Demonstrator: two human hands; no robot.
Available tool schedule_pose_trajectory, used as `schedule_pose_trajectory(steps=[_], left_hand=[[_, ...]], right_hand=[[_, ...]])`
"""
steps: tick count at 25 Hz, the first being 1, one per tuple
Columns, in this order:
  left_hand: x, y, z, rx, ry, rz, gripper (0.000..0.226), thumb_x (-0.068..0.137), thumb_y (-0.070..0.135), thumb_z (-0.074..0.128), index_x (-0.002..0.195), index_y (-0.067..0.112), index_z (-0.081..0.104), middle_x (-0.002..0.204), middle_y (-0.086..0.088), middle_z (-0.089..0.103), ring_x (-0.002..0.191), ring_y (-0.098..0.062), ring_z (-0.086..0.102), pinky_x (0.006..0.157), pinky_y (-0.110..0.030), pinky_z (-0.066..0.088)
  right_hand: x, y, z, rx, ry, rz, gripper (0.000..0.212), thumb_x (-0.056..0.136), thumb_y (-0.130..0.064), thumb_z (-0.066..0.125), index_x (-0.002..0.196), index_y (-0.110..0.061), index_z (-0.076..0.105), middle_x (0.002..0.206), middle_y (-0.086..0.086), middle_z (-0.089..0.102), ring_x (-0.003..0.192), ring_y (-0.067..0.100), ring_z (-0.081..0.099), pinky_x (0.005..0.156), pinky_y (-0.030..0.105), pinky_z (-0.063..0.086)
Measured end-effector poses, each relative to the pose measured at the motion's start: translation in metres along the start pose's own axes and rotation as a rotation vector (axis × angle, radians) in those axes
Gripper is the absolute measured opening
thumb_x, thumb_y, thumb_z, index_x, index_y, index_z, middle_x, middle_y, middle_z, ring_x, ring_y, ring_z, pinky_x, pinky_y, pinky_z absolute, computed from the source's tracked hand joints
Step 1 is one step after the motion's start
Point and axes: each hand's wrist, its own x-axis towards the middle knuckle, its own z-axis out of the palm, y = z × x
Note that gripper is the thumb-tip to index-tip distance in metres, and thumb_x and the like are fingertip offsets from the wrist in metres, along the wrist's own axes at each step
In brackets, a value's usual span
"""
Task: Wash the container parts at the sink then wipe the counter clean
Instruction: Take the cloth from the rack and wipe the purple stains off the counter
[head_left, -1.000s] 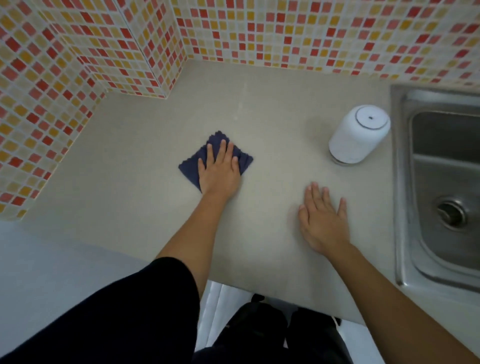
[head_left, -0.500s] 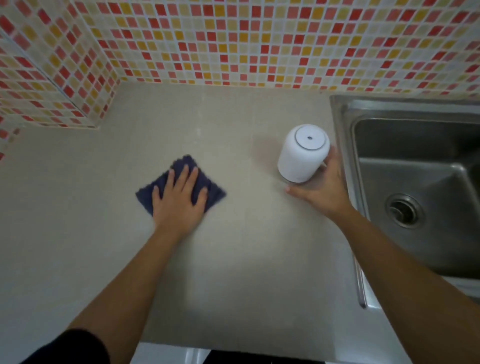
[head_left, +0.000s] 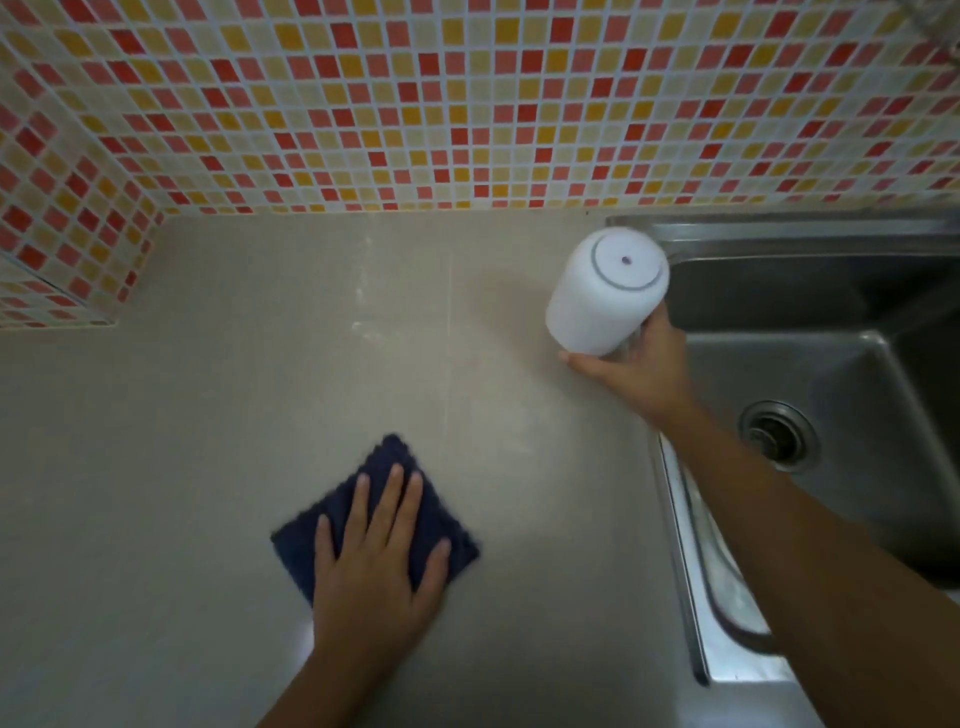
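Note:
A white cylindrical container (head_left: 605, 293) with a grey ring and a small hole on its top is tilted beside the sink's left rim. My right hand (head_left: 636, 366) grips it around its lower part. A dark blue cloth (head_left: 415, 499) lies flat on the beige counter (head_left: 208, 415). My left hand (head_left: 376, 561) presses down on the cloth with the fingers spread.
The steel sink (head_left: 810, 244) fills the right side, with its drain (head_left: 779, 435) in the basin floor. A wall of red, orange and yellow mosaic tiles (head_left: 467, 104) bounds the counter at the back and at the left corner.
My right hand went from lying flat on the counter to gripping the white container, which now tilts toward the sink. My left hand stays on the cloth, now nearer the front edge.

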Motion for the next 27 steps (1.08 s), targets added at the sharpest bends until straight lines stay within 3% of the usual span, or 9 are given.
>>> schedule_pose_trajectory(steps=[4, 7, 10, 12, 14, 17, 20, 23, 27], left_hand=[[0.166, 0.021, -0.026, -0.062, 0.061, -0.06, 0.067, 0.091, 0.058, 0.017, 0.15, 0.027, 0.01, 0.159, 0.008, 0.003, 0.146, -0.019, -0.004, 0.116, -0.053, 0.002], [0.248, 0.065, -0.026, -0.05, -0.037, -0.007, 0.065, 0.093, 0.057, 0.018, 0.15, 0.029, 0.004, 0.159, 0.009, -0.004, 0.146, -0.021, -0.01, 0.116, -0.053, -0.003], [0.222, 0.107, -0.009, -0.018, -0.032, 0.249, 0.064, 0.092, 0.058, 0.02, 0.15, 0.032, 0.007, 0.159, 0.009, 0.002, 0.146, -0.02, -0.005, 0.116, -0.054, 0.002], [0.146, 0.11, 0.002, -0.008, 0.032, 0.452, 0.065, 0.089, 0.058, 0.029, 0.147, 0.032, 0.023, 0.156, 0.008, 0.021, 0.145, -0.021, 0.012, 0.114, -0.054, 0.015], [0.055, 0.086, 0.011, -0.011, 0.02, 0.556, 0.065, 0.086, 0.062, 0.034, 0.145, 0.034, 0.03, 0.152, 0.011, 0.031, 0.144, -0.018, 0.017, 0.113, -0.049, 0.017], [0.001, 0.023, 0.005, -0.004, -0.035, 0.496, 0.064, 0.086, 0.066, 0.027, 0.144, 0.038, 0.028, 0.15, 0.012, 0.034, 0.143, -0.014, 0.017, 0.11, -0.043, 0.014], [0.085, 0.011, -0.01, 0.041, 0.062, 0.265, 0.066, 0.086, 0.066, 0.023, 0.145, 0.035, 0.027, 0.154, 0.01, 0.026, 0.144, -0.016, 0.017, 0.112, -0.049, 0.017], [0.193, 0.041, -0.024, -0.051, 0.022, 0.019, 0.066, 0.09, 0.062, 0.019, 0.149, 0.034, 0.008, 0.159, 0.011, 0.003, 0.146, -0.017, -0.003, 0.115, -0.052, 0.001], [0.143, 0.052, -0.01, 0.009, 0.04, 0.112, 0.068, 0.089, 0.06, 0.022, 0.149, 0.03, 0.011, 0.159, 0.009, 0.008, 0.146, -0.018, -0.001, 0.115, -0.05, 0.002]], right_hand=[[0.028, -0.001, -0.033, -0.062, 0.047, -0.08, 0.098, 0.059, -0.023, 0.087, 0.139, -0.015, 0.032, 0.12, -0.015, 0.047, 0.112, -0.003, 0.043, 0.082, -0.004, 0.032], [0.04, 0.001, -0.045, -0.115, 0.059, -0.146, 0.097, 0.059, -0.025, 0.087, 0.138, -0.012, 0.033, 0.122, -0.013, 0.047, 0.112, 0.0, 0.044, 0.081, -0.006, 0.032], [0.051, -0.001, -0.044, -0.13, 0.052, -0.173, 0.099, 0.059, -0.027, 0.087, 0.139, -0.011, 0.031, 0.124, -0.012, 0.046, 0.113, 0.0, 0.043, 0.083, -0.005, 0.032], [0.054, -0.001, -0.042, -0.141, 0.051, -0.156, 0.102, 0.057, -0.029, 0.087, 0.139, -0.01, 0.031, 0.121, -0.012, 0.046, 0.111, 0.001, 0.043, 0.081, -0.004, 0.032], [0.053, 0.003, -0.039, -0.157, 0.032, -0.112, 0.101, 0.058, -0.027, 0.088, 0.139, -0.01, 0.03, 0.12, -0.009, 0.048, 0.11, 0.002, 0.044, 0.083, 0.002, 0.034], [0.054, 0.012, -0.035, -0.189, -0.014, -0.068, 0.1, 0.06, -0.026, 0.087, 0.14, -0.012, 0.029, 0.131, 0.002, 0.052, 0.114, 0.009, 0.046, 0.09, 0.018, 0.038], [0.055, 0.013, -0.031, -0.183, -0.062, -0.054, 0.1, 0.06, -0.028, 0.086, 0.14, -0.014, 0.028, 0.133, 0.003, 0.052, 0.113, 0.006, 0.044, 0.092, 0.021, 0.04], [0.052, 0.006, -0.02, -0.141, -0.049, -0.043, 0.098, 0.059, -0.027, 0.087, 0.139, -0.015, 0.031, 0.13, 0.0, 0.053, 0.11, 0.003, 0.044, 0.089, 0.017, 0.038], [0.043, -0.004, 0.013, -0.105, -0.067, -0.038, 0.095, 0.055, -0.029, 0.089, 0.133, -0.015, 0.038, 0.123, 0.0, 0.057, 0.104, 0.004, 0.048, 0.085, 0.022, 0.043]])
